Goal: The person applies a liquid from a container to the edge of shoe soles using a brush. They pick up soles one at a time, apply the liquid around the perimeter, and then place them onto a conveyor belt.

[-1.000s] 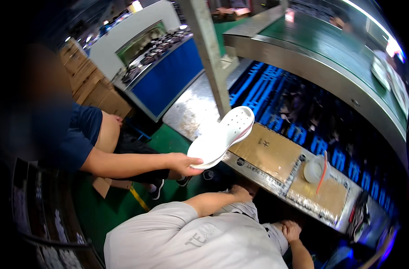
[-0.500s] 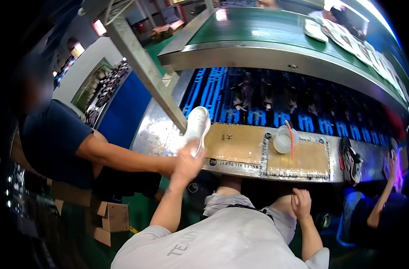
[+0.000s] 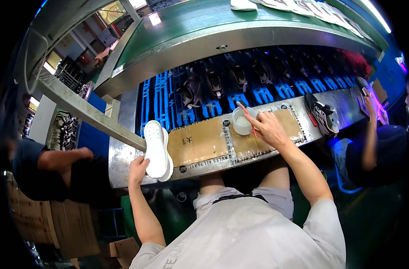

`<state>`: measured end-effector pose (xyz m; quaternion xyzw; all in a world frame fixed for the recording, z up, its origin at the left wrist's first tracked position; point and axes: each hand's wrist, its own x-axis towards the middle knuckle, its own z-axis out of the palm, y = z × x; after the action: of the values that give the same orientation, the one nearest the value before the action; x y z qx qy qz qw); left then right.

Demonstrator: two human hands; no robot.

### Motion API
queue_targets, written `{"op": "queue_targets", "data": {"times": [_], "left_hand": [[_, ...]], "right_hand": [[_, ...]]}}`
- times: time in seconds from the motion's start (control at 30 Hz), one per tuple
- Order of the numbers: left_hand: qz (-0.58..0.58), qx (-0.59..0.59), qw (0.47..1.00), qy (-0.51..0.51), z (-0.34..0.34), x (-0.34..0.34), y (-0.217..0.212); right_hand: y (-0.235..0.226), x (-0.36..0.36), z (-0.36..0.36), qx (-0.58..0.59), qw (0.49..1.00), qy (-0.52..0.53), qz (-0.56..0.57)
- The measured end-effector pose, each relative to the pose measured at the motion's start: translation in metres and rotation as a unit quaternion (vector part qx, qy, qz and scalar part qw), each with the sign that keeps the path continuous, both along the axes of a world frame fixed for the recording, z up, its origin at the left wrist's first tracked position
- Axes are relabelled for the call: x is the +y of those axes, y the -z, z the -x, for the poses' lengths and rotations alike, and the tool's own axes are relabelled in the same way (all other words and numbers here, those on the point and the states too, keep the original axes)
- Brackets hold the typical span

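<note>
Two white shoe soles point(image 3: 156, 150) lie overlapped at the bench's left end, beside the slanted metal post. My left hand point(image 3: 139, 169) has its fingers closed on the left edge of the upper sole, near its lower end. My right hand point(image 3: 268, 128) is at a clear plastic cup point(image 3: 241, 124), its fingertips on a slim red-handled brush point(image 3: 254, 131) that lies across the rim. The brush's bristles do not show clearly. Pale contents show in the cup, which stands on the right-hand cardboard sheet point(image 3: 287, 117).
Another cardboard sheet point(image 3: 198, 142) covers the bench between soles and cup. A dark sneaker point(image 3: 321, 114) lies to the right. Behind, shoes sit on a blue rack conveyor point(image 3: 262, 94) under a green belt point(image 3: 191, 22) carrying white soles. Co-workers sit on both sides.
My left hand has brought the soles down and left onto the bench. My right hand has risen from my lap to the brush at the cup. The left co-worker's arm has drawn back.
</note>
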<state>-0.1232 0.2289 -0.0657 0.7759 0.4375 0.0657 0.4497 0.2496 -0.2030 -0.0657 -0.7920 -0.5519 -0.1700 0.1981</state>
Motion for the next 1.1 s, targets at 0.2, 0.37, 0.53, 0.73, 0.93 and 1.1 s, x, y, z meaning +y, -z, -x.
{"op": "queue_targets", "data": {"times": [0.2, 0.37, 0.53, 0.73, 0.93, 1.1], "left_hand": [[0.364, -0.343, 0.866, -0.028, -0.023, -0.080, -0.005], [0.667, -0.452, 0.591, -0.041, -0.045, -0.164, 0.020], [0.804, -0.393, 0.446, 0.016, -0.055, -0.207, 0.048], [0.735, -0.383, 0.559, 0.018, -0.068, -0.212, 0.055], [0.617, -0.388, 0.673, 0.121, -0.094, -0.205, 0.030], [0.537, -0.358, 0.746, 0.168, -0.105, -0.188, 0.018]], "right_hand": [[0.007, 0.023, -0.007, 0.034, 0.997, -0.007, -0.066], [-0.016, 0.030, -0.006, 0.383, 0.859, 0.079, -0.330], [-0.047, 0.017, -0.001, 0.386, 0.887, 0.102, -0.230], [-0.060, 0.023, 0.010, 0.374, 0.905, 0.146, -0.138], [-0.058, 0.016, 0.006, 0.328, 0.927, 0.140, -0.118], [-0.070, 0.006, 0.009, 0.332, 0.926, 0.155, -0.093]]}}
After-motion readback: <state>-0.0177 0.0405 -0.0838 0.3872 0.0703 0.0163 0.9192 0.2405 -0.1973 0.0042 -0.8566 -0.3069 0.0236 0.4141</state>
